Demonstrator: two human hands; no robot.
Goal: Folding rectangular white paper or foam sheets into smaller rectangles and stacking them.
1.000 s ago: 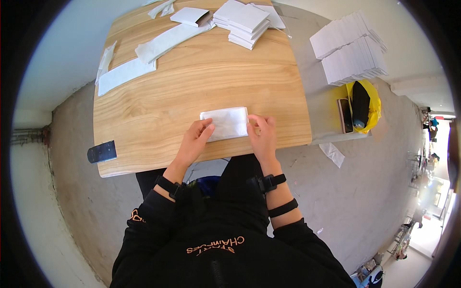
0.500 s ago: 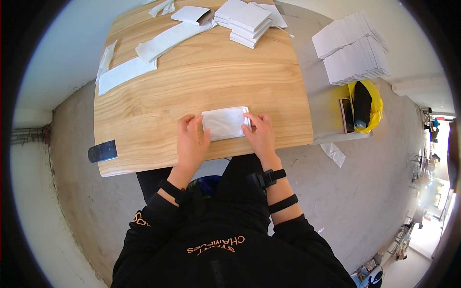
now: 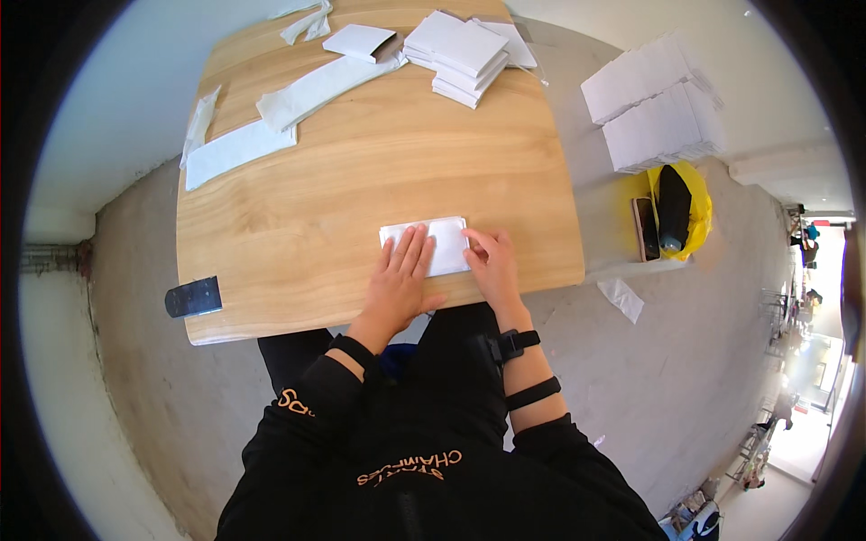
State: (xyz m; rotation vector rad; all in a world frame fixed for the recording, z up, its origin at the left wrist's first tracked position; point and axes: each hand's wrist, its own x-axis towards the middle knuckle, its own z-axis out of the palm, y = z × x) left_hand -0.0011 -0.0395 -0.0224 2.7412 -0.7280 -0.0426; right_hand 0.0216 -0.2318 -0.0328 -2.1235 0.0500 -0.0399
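A flat white packet (image 3: 447,252) with a thin, sheet-like covering lies near the table's front edge. My left hand (image 3: 400,287) rests palm down across its left half, fingers stretched out flat. At the packet's right edge, the curled fingers and thumb of my right hand (image 3: 494,266) grip the side. What is inside the packet cannot be seen.
White flat boxes (image 3: 469,50) are stacked at the back of the wooden table (image 3: 361,180), near long white sleeves (image 3: 316,95). A black phone-like device (image 3: 194,297) lies at the left edge. Right of the table stand white stacks (image 3: 654,117) and a yellow bag (image 3: 699,216).
My left hand has moved from the packet's left side onto its top and flattened out. My right hand stays at the right edge. The view has shifted slightly.
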